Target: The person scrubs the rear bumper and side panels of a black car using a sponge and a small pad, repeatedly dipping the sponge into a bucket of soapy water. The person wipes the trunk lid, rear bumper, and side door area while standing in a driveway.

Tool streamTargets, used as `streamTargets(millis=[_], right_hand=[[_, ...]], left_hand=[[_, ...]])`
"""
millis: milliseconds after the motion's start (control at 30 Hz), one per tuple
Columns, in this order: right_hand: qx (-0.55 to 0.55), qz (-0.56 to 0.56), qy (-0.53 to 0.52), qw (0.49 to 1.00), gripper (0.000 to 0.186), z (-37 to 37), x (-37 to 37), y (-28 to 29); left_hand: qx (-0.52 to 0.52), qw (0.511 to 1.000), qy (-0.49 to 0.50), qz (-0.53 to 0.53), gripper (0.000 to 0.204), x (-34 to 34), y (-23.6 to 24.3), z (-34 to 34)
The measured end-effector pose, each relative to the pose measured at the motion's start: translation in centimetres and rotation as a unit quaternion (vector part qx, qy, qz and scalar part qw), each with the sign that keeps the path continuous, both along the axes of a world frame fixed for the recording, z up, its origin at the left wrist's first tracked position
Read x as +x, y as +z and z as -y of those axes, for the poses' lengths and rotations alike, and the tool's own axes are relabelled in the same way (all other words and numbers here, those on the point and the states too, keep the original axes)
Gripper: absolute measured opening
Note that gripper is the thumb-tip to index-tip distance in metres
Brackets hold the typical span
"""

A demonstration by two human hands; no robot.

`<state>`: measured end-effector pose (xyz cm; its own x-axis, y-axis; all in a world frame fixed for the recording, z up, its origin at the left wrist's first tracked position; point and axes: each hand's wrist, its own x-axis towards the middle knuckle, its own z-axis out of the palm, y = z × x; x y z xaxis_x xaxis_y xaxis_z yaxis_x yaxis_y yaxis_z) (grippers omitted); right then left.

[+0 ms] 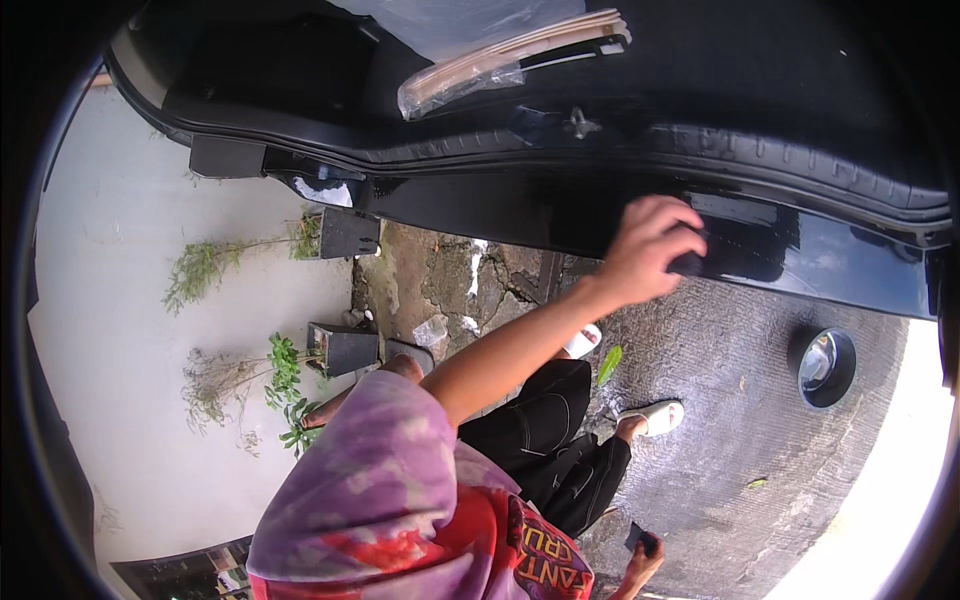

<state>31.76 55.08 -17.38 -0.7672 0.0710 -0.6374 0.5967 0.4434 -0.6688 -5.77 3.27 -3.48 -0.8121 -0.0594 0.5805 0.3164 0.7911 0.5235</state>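
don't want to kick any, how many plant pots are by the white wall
2: one dark pot near the black car, another dark pot farther from it. More may be hidden

Daylight fills the scene, strongest at the lower right, where the ground's edge burns out to pure white. The wet floor (720,480) near it carries a pale sheen, and the bucket (848,385) shows a bright glint inside. The white wall (120,350) is evenly lit, with little detail. Glossy black bumper paint (860,262) mirrors the sky in bluish patches beside dark reflections, while the car's boot (780,70) sinks into deep shadow. The left hand (655,245) is well lit, its fingers slightly soft. The right hand (645,565), near the lower rim, is small and less detailed. Fisheye curvature bends the bumper, and black vignetting rounds off the corners.
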Motion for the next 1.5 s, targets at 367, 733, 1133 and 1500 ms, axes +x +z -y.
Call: streamTargets(millis=[367,733,1133,1500], right_hand=[[0.02,-0.032,-0.078,0.996,0.039,-7.0,-12.4,5.5],[-0.196,-0.186,-0.275,0.923,0.032,17.5,-43.1,15.2],[0.396,-0.69,-0.014,0.606,0.04,8.4,-63.2,26.4],[0.563,-0.542,0.248,0.572,0.085,3.6,-67.6,22.6]], left_hand=[[0.031,0.908,0.415,0.045,0.024,2.9,-1.5,4.1],[-0.009,0.981,-0.183,0.066,0.036,-22.9,3.1,-24.5],[0.067,0.966,-0.251,-0.017,0.036,-17.8,2.4,-16.3],[0.076,0.969,-0.231,-0.043,0.035,-17.6,2.4,-17.3]])
